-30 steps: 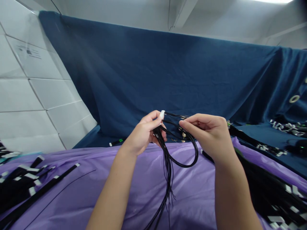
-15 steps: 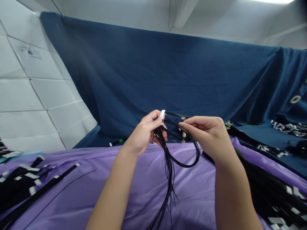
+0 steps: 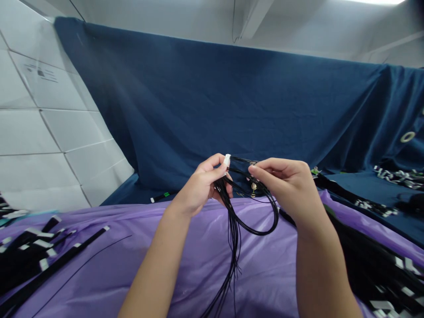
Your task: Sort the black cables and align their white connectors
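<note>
Nearest: purple cloth [image 3: 198, 265] over the work surface. Black cable bundles [image 3: 20, 260] with white ends lie at left, one thin loose wire [image 3: 82, 267] beside them. Second cable pile [image 3: 367, 260] sits right of the right forearm.

Above the cloth, mid-frame: black wire harness [image 3: 260, 232], in the air between both hands. I read left hand [image 3: 207, 181] as thumb and forefinger pinched on the white connector [image 3: 227, 160], other fingers behind the wires. Right hand [image 3: 281, 181] is in a narrow pinch on black wires just right of the connector; strand count I can't tell, fingertips cover it. Loop bows out below the right hand, loose tails [image 3: 234, 240] hang over the cloth.

My take on handling: left grip firm on the connector body, off the wire entries. Right pinch light, small moves, no sharp tugs. Loop could snag the right fingers, so I'd leave it slack. Tails likely tangle if bunched; let them hang.

Beyond: short cable [image 3: 162, 197] with a green piece, pale ring [image 3: 407, 137] at far right, blue curtain [image 3: 232, 97], white boxes [image 3: 33, 132] at left.
</note>
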Action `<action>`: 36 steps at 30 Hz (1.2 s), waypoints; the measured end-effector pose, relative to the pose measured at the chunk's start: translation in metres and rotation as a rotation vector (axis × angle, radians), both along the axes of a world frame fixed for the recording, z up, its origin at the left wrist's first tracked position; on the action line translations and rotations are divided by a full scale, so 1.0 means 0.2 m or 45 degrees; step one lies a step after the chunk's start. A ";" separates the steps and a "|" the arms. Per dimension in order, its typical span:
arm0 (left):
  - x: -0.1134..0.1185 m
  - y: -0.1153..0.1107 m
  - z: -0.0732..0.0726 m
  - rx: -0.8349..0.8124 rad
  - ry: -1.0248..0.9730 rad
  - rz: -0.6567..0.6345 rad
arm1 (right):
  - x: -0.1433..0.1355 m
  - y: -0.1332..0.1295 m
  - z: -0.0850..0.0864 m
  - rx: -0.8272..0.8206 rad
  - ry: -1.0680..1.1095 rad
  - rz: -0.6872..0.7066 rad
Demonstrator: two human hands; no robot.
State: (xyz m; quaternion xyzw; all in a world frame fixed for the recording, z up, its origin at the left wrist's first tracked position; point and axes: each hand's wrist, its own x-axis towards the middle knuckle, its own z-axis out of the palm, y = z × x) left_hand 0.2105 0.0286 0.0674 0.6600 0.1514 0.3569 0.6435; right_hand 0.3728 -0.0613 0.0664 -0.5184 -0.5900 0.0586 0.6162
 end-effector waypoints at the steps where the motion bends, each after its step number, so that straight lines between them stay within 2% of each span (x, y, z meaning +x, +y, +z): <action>1: 0.00 0.00 0.00 0.002 -0.004 0.005 | 0.00 0.01 -0.01 0.018 -0.008 0.001; 4: 0.02 -0.01 -0.01 0.026 -0.027 0.024 | 0.00 0.03 -0.02 0.062 -0.036 0.010; 13: 0.08 -0.08 -0.03 0.200 0.010 0.032 | -0.05 0.01 -0.01 0.254 -0.390 -0.157; 25: 0.08 -0.05 -0.04 0.309 -0.037 0.126 | -0.06 0.00 0.00 0.261 -0.560 -0.215; 36: 0.06 -0.04 -0.04 0.279 0.013 0.034 | -0.06 0.02 -0.01 0.336 -0.325 -0.101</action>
